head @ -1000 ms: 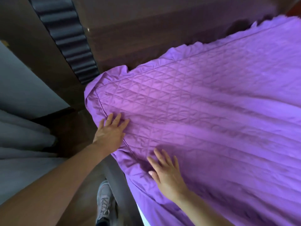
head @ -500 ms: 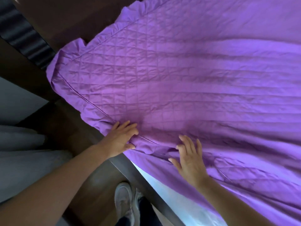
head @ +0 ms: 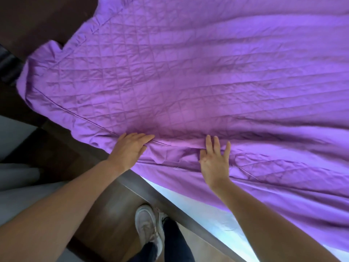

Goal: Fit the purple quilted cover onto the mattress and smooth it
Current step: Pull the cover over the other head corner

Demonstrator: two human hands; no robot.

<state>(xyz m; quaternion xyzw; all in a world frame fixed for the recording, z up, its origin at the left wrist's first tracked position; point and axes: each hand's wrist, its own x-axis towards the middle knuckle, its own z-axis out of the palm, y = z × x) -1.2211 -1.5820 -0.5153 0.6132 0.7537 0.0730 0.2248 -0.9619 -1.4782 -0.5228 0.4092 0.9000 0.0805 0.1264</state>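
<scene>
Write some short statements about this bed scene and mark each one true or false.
1. The left hand and right hand rest on the cover, fingers straight. True.
2. The cover lies smooth between the hands. False: it is bunched there.
3. Bare mattress shows below the cover's edge. True.
4. The right hand holds a pillow. False: it holds nothing, only presses the cover.
5. A white shoe stands on the floor. True.

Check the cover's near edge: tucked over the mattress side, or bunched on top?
Bunched on top. The cover is rumpled between the left hand and right hand; bare pale mattress shows below.
</scene>
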